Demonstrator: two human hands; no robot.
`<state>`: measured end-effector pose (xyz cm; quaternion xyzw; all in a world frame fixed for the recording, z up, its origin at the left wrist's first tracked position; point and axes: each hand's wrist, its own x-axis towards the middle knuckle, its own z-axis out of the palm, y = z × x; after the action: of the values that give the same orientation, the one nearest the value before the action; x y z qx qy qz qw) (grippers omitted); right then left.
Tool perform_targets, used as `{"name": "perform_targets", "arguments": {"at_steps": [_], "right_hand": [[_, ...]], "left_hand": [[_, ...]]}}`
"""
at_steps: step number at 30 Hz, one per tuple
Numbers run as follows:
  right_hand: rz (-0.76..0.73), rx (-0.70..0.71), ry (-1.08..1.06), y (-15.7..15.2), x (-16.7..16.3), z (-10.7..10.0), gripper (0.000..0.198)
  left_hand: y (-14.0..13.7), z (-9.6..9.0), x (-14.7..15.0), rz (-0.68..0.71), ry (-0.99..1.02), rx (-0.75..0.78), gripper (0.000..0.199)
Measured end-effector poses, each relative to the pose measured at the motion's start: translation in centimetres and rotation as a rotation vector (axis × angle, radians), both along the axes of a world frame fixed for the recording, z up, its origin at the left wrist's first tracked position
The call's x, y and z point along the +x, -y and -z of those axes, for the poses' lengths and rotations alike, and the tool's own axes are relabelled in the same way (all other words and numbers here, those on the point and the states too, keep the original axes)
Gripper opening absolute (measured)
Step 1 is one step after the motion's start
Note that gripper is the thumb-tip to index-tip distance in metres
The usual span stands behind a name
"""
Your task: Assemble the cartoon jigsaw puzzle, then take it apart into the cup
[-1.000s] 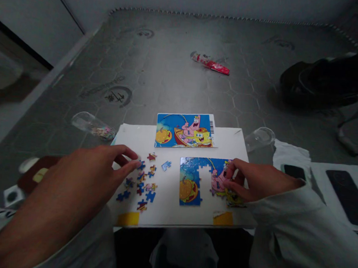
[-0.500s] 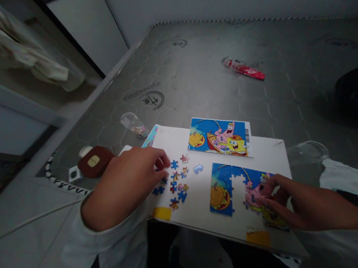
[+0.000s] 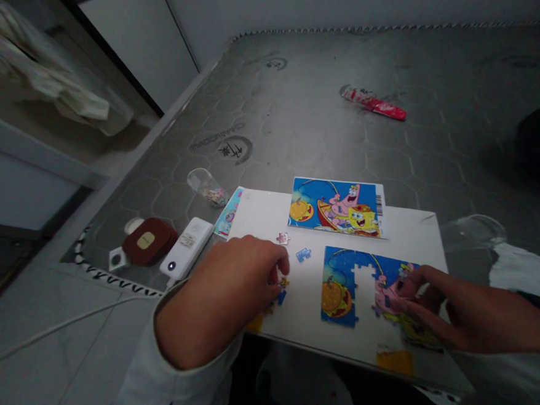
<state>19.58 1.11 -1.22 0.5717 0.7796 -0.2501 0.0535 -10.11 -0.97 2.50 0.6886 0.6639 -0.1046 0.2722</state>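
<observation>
My left hand (image 3: 246, 275) is over the loose jigsaw pieces (image 3: 282, 297) on the white board, hiding most of them. Its index finger and thumb are bent with a small gap between them, and no piece shows in it. My right hand (image 3: 438, 304) rests at the right side of the partly joined jigsaw puzzle (image 3: 338, 287), its curled fingertips holding the pink figure's part. A gap runs through the puzzle's middle. One light blue piece (image 3: 303, 254) and a pinkish piece (image 3: 283, 238) lie apart. Behind them is the picture card (image 3: 337, 207).
The white board (image 3: 260, 211) stands on a grey mat (image 3: 298, 124). To its left are a clear cup (image 3: 207, 187) with small bits inside, a white device (image 3: 187, 246) with a cable, and a brown case (image 3: 149, 241). Another clear cup (image 3: 475, 232) lies right; a red wrapper (image 3: 373, 103) lies farther back.
My left hand has moved right over the loose pieces, covering most of them and uncovering the white device. My right hand stays at the puzzle. The view has shifted slightly.
</observation>
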Motion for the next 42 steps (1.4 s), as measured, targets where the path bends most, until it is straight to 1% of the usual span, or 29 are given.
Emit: {"name": "perform_targets", "arguments": {"at_steps": [4, 7, 12, 16, 20, 23, 26, 30, 33, 35, 38, 42], "right_hand": [[-0.005, 0.003, 0.011, 0.0, 0.1, -0.2, 0.034], [-0.004, 0.018, 0.010, 0.0, 0.1, -0.4, 0.023], [0.003, 0.024, 0.043, 0.0, 0.0, -0.8, 0.013], [0.016, 0.035, 0.077, 0.1, -0.1, -0.8, 0.013], [-0.001, 0.102, 0.097, 0.4, -0.1, -0.3, 0.009], [-0.001, 0.127, 0.093, 0.5, 0.0, -0.1, 0.007], [0.007, 0.131, 0.083, 0.5, 0.1, -0.1, 0.006], [0.006, 0.092, 0.057, 0.4, 0.2, -0.4, 0.006], [0.007, 0.078, 0.049, 0.2, 0.2, -0.6, 0.006], [0.005, 0.079, 0.063, 0.2, 0.1, -0.7, 0.009], [0.006, 0.042, 0.074, 0.0, 0.0, -0.8, 0.014], [0.009, 0.019, 0.058, -0.1, 0.1, -0.7, 0.017]], "left_hand": [[-0.3, -0.3, 1.1, 0.022, -0.055, 0.007, 0.019], [-0.6, -0.4, 1.5, 0.029, -0.064, -0.016, 0.019], [-0.8, -0.2, 1.5, 0.032, -0.057, -0.026, 0.017], [-1.0, 0.3, 1.5, 0.043, -0.039, -0.008, 0.017], [-1.3, 0.6, 1.9, 0.031, -0.054, 0.012, 0.012], [-1.4, 0.5, 2.0, 0.015, -0.055, 0.062, 0.011], [-1.2, 0.1, 1.9, -0.009, -0.048, 0.073, 0.013], [-0.9, -0.2, 1.7, -0.018, -0.063, 0.055, 0.017], [-1.1, 0.1, 1.7, 0.005, -0.076, 0.033, 0.015], [-1.3, 0.4, 1.7, 0.024, -0.070, 0.025, 0.012], [-1.6, 0.8, 1.6, 0.078, -0.027, 0.014, 0.012], [-1.4, 0.8, 1.6, 0.124, 0.021, 0.019, 0.012]]}}
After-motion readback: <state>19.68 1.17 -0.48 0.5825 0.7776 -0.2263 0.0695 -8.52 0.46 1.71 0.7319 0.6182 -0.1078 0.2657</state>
